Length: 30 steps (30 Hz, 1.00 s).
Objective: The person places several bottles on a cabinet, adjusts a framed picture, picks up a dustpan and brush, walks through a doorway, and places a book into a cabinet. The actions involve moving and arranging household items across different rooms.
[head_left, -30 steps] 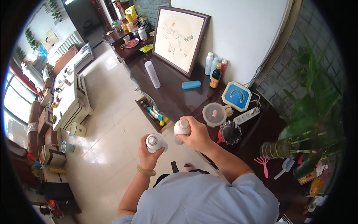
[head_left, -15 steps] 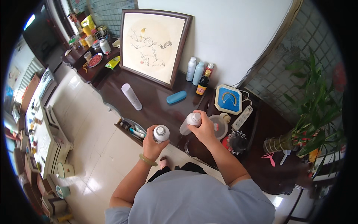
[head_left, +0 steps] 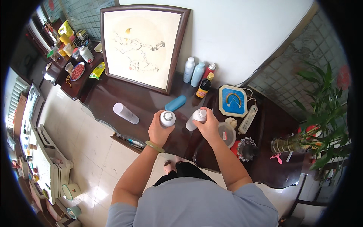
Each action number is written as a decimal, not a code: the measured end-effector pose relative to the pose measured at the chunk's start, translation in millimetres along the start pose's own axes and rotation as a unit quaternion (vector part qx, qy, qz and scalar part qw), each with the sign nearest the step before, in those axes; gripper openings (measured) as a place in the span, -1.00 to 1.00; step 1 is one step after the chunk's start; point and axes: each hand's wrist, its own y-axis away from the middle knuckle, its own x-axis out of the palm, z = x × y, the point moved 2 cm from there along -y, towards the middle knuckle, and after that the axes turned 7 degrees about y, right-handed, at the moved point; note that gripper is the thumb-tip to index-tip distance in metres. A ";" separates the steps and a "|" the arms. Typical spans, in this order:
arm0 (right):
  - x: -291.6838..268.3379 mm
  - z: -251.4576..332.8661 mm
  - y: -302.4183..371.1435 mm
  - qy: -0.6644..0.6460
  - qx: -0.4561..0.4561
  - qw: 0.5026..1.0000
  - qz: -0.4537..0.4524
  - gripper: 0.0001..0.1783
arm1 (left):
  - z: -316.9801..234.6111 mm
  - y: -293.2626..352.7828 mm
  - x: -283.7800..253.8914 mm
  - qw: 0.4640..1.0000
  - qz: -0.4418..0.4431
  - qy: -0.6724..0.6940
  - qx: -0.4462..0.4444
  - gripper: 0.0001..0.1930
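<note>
My left hand (head_left: 158,131) grips a white bottle (head_left: 167,118) upright, seen from its cap. In my right hand (head_left: 209,126) is a second white bottle (head_left: 196,118), tilted to the left. Both are held above the dark wooden cabinet top (head_left: 151,104), just in front of a blue case (head_left: 175,103). A green bangle sits on my left wrist.
A white cylinder (head_left: 125,113) lies to the left. A framed bird painting (head_left: 140,45) leans on the wall. Three bottles and a dark sauce bottle (head_left: 204,86) stand at the back. To the right are a blue octagonal gauge (head_left: 233,100), power strip (head_left: 247,119), lidded tub (head_left: 227,134) and vase plant (head_left: 298,142).
I have stepped closer to the cabinet. Both hands, each with its bottle, have moved forward from over the floor to over the cabinet top near the blue case.
</note>
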 end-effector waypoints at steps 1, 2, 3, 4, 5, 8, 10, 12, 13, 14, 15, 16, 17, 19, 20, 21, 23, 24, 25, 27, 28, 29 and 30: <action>2.4 -3.4 -6.7 -0.002 0.006 1.000 0.002 -0.41 | 0.2 -10.8 5.9 1.000 0.001 -0.005 0.001 -0.36; 5.0 -7.5 -13.4 0.000 0.008 1.000 0.001 -0.41 | -1.3 -20.0 12.5 1.000 0.001 -0.016 -0.005 -0.35; 8.6 -12.4 -18.0 0.002 0.011 1.000 0.001 -0.42 | 0.9 -30.1 19.1 1.000 -0.001 -0.018 -0.005 -0.35; 11.8 -17.0 -22.4 0.004 0.013 1.000 0.001 -0.42 | 5.0 -41.7 26.8 1.000 -0.002 -0.018 -0.006 -0.35; 14.2 -19.8 -26.7 0.000 0.020 1.000 0.003 -0.41 | 8.2 -53.2 34.3 1.000 -0.003 -0.019 -0.006 -0.36; 19.3 -27.3 -41.3 -0.007 0.024 1.000 0.011 -0.40 | 14.2 -85.5 58.8 0.999 -0.004 -0.048 -0.020 -0.37; 22.8 -33.5 -50.7 -0.015 0.015 1.000 0.011 -0.39 | 14.5 -104.3 72.8 0.998 -0.003 -0.062 -0.032 -0.37; 25.7 -39.7 -59.5 -0.016 0.019 1.000 0.016 -0.40 | 10.3 -120.0 85.4 0.997 -0.016 -0.066 -0.043 -0.38; 27.8 -42.5 -63.6 -0.017 0.020 1.000 0.018 -0.40 | 9.1 -127.5 91.1 0.996 -0.022 -0.068 -0.048 -0.39; 30.4 -45.0 -66.8 -0.017 0.023 0.999 0.017 -0.40 | 11.6 -134.8 97.2 0.996 -0.024 -0.059 -0.061 -0.38; 32.6 -47.4 -69.9 -0.016 0.025 0.999 0.017 -0.40 | 14.3 -142.2 103.6 0.996 -0.027 -0.058 -0.058 -0.38; 34.9 -49.4 -72.5 -0.015 0.028 0.999 0.016 -0.41 | 17.8 -149.4 109.7 0.996 -0.030 -0.057 -0.055 -0.37; 37.0 -50.5 -74.2 -0.016 0.030 0.999 0.019 -0.41 | 21.5 -156.1 114.0 0.997 -0.033 -0.056 -0.052 -0.37; 38.5 -53.2 -78.9 -0.013 0.032 0.999 0.022 -0.41 | 27.0 -169.8 123.5 0.995 -0.018 -0.075 -0.064 -0.35; 40.1 -55.1 -80.7 -0.013 0.029 0.999 0.021 -0.41 | 29.6 -175.8 127.6 0.995 -0.018 -0.076 -0.069 -0.35; 41.8 -58.1 -81.9 -0.013 0.028 0.999 0.021 -0.40 | 32.9 -181.6 132.6 0.994 -0.016 -0.077 -0.074 -0.35; 46.2 -64.2 -85.1 -0.009 0.028 0.999 0.023 -0.40 | 38.9 -193.3 141.3 0.993 -0.019 -0.087 -0.079 -0.36; 48.8 -67.8 -85.8 -0.005 0.032 0.999 0.025 -0.40 | 42.5 -197.7 145.7 0.992 -0.020 -0.093 -0.081 -0.36; 51.2 -70.6 -86.5 -0.001 0.035 0.999 0.028 -0.40 | 47.0 -201.7 150.0 0.992 -0.018 -0.093 -0.084 -0.36; 54.7 -72.3 -88.4 0.001 0.030 0.999 0.013 -0.38 | 54.8 -208.8 157.0 0.992 -0.014 -0.095 -0.087 -0.36; 56.2 -72.8 -89.1 0.002 0.027 1.000 0.006 -0.38 | 57.5 -211.7 159.3 0.990 -0.014 -0.101 -0.095 -0.36; 57.6 -73.6 -89.1 0.003 0.031 1.000 0.007 -0.38 | 59.7 -214.2 161.2 0.989 -0.015 -0.107 -0.103 -0.36; 58.5 -74.0 -89.1 0.004 0.034 0.999 0.007 -0.37 | 61.2 -217.2 163.0 0.987 -0.015 -0.113 -0.110 -0.36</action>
